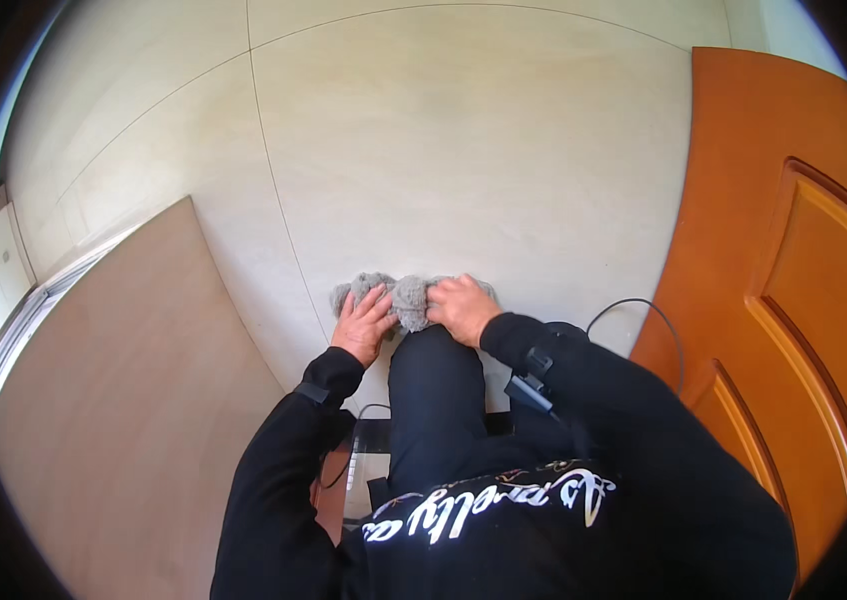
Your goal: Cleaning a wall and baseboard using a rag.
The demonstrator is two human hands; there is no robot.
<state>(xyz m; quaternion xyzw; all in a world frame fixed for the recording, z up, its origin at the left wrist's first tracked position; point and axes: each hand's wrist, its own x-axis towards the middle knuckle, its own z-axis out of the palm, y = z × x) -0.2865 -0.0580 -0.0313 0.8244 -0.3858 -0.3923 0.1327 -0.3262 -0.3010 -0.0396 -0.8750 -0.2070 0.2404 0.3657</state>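
A bunched grey fluffy cloth (pixel 412 300) lies across the knee of a dark trouser leg, low in the middle of the head view. My left hand (pixel 365 322) rests on the cloth's left part with the fingers spread. At its right part, my right hand (pixel 462 306) has its fingers curled into the fabric. The cloth hides some of the fingertips. Both wrists are in black sleeves with straps, and a small grey device (pixel 530 393) is fastened near the right wrist.
Pale large-tiled floor (pixel 468 150) stretches ahead. A brown panelled wooden door (pixel 738 225) stands at the right, with a thin black cable (pixel 637 301) beside it. At the left is a beige wall or panel (pixel 138 390), and beyond it a white-framed sliding track (pixel 25 322).
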